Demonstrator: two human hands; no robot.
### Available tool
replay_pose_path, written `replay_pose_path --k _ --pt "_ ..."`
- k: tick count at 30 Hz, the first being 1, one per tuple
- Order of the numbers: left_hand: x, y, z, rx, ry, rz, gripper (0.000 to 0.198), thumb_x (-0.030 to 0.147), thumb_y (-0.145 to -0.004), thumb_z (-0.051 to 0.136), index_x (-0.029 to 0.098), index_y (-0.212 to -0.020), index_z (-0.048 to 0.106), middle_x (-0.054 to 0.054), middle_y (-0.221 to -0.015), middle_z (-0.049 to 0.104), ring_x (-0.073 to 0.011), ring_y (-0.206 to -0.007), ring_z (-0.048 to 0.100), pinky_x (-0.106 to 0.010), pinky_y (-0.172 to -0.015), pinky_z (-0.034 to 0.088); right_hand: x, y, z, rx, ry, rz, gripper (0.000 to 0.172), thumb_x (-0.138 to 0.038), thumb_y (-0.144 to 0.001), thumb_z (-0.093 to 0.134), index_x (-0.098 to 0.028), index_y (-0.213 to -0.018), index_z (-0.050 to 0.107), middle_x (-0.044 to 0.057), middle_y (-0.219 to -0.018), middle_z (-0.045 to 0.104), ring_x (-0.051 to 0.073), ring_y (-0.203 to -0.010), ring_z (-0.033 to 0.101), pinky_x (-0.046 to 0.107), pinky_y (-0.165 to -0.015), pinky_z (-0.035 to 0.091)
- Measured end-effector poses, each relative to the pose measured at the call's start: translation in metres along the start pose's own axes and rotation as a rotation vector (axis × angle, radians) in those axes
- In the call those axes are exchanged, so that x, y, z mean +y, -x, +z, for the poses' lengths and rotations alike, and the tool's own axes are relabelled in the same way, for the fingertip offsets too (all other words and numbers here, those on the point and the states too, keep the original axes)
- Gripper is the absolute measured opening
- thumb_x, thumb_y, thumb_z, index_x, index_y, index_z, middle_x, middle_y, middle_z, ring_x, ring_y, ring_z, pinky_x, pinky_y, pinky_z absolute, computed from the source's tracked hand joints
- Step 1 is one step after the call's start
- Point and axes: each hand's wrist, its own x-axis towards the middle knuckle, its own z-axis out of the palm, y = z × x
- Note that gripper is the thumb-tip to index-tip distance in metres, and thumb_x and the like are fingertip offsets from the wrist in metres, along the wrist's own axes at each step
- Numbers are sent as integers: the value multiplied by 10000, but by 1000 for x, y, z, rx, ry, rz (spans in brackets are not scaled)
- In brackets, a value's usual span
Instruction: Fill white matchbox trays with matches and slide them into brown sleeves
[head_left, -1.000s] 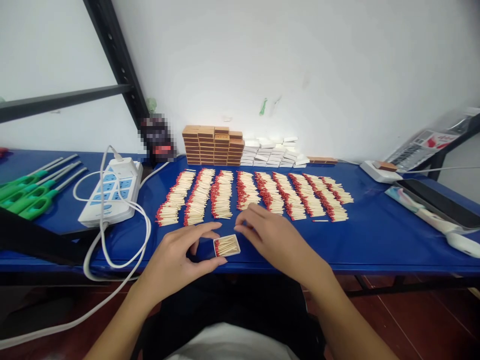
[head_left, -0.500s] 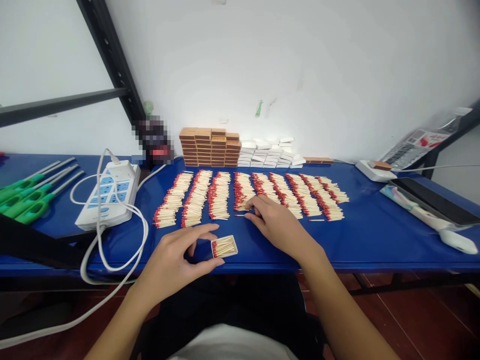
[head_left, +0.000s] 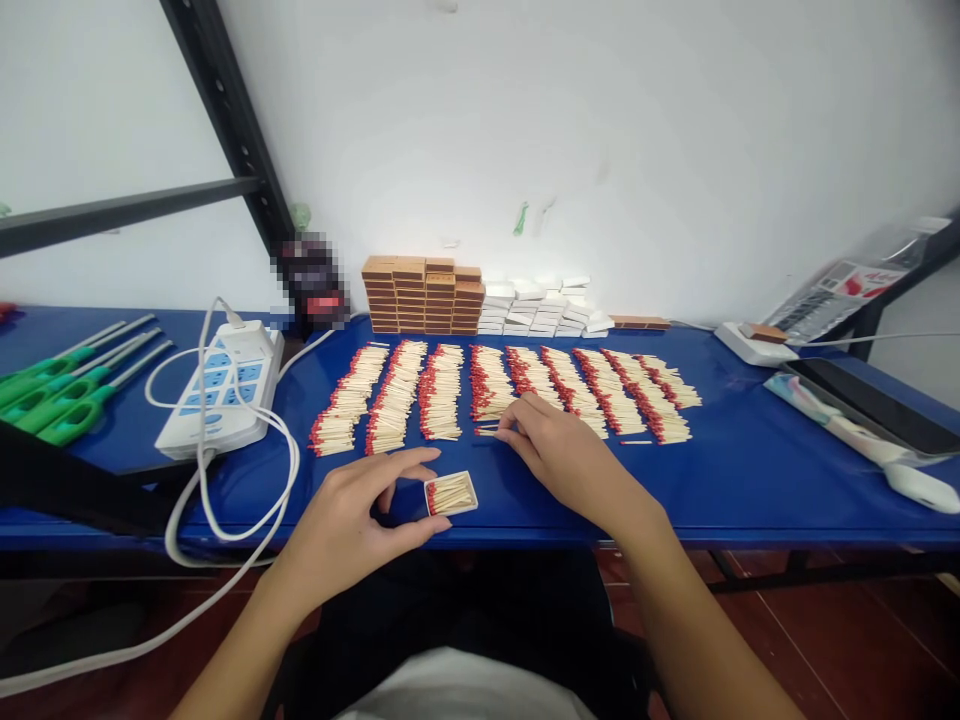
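Observation:
My left hand [head_left: 364, 505] rests at the near edge of the blue table, thumb and fingers curved around the left end of a small white matchbox tray [head_left: 471, 508]. Matches with red heads [head_left: 450, 493] lie side by side in that tray, heads to the left. My right hand [head_left: 551, 435] is closed in a pinch at the near end of the fourth row of matches [head_left: 491, 385]. From its fingertips a match [head_left: 486, 432] sticks out to the left, its other end hidden by the fingers. More match rows [head_left: 394, 400] stretch across the table on both sides.
Brown matchbox sleeves [head_left: 424, 300] are stacked against the wall beside white trays [head_left: 536, 308]. At left are a power strip [head_left: 217, 400] with looped white cable and green-handled lighters [head_left: 75, 400]. A black phone [head_left: 874, 400] and a white-handled packaged item [head_left: 862, 440] lie at right.
My right hand has shifted slightly right, drawing a little away from the row with the match in its fingertips. My left hand and the tray hold their place; the view has moved slightly.

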Motion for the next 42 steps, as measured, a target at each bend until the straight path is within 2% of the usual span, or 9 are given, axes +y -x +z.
replay_pose_path --k 6,16,19,23,27,30,35,38,42 --pt "1 0 1 -2 -6 -7 633 311 -899 882 324 -1471 613 48 -1110 823 -99 -645 522 -237 -723 557 -32 15 -16 -99 -98 -104 102 -206 -1102 587 -220 -1004 612 34 -1048 701 194 -890 694 318 -758 503" --pt "0 1 0 -1 3 3 625 311 -903 875 312 -1471 615 19 -1114 826 -106 -650 530 -249 -711 550 -60 15 1 -193 109 -170 144 -238 -1131 533 -169 -1101 656 77 -1081 684 228 -938 708 343 -720 498" --pt "1 1 0 -10 7 -3 617 306 -910 868 306 -1472 614 12 -1112 826 -106 -650 531 -253 -719 550 -56 14 -1 -162 41 -162 106 -224 -1117 563 -188 -1081 656 65 -1067 694 217 -934 706 336 -748 507" --pt "1 1 0 -11 6 -7 627 294 -905 875 315 -1474 612 21 -1109 823 -107 -647 529 -258 -729 550 -36 9 -4 -77 -70 -116 87 -212 -1098 583 -222 -1052 655 50 -1076 712 201 -918 695 340 -807 525" --pt "1 1 -1 -15 7 -15 627 293 -904 876 319 -1472 613 26 -1119 821 -109 -653 534 -258 -729 550 -10 1 0 40 23 -16 91 -201 -1084 569 -219 -1092 658 77 -1104 708 231 -928 694 355 -805 524" --pt "1 1 -1 -13 -2 -8 613 296 -911 868 309 -1470 618 22 -1117 823 -109 -650 534 -259 -726 554 2 -2 3 25 72 11 99 -209 -1082 567 -215 -1079 665 74 -1066 690 225 -869 682 344 -751 508" --pt "1 0 0 -4 -7 -2 608 309 -910 868 308 -1467 623 27 -1120 822 -104 -642 532 -254 -721 560 4 -4 5 8 68 22 132 -208 -1092 549 -206 -1015 655 68 -1041 686 219 -861 671 345 -747 503" --pt "1 0 0 -4 -1 -4 608 310 -914 865 307 -1471 620 25 -1119 822 -105 -647 534 -255 -727 559 4 -5 7 7 34 21 119 -203 -1097 543 -205 -1095 662 78 -1098 698 228 -931 698 350 -802 527" --pt "1 0 -1 -15 -2 -10 618 320 -911 870 316 -1474 615 26 -1125 820 -105 -649 534 -255 -728 558 6 -6 9 4 4 -18 205 -194 -1105 517 -227 -1225 680 96 -1177 706 243 -1069 718 367 -903 553"
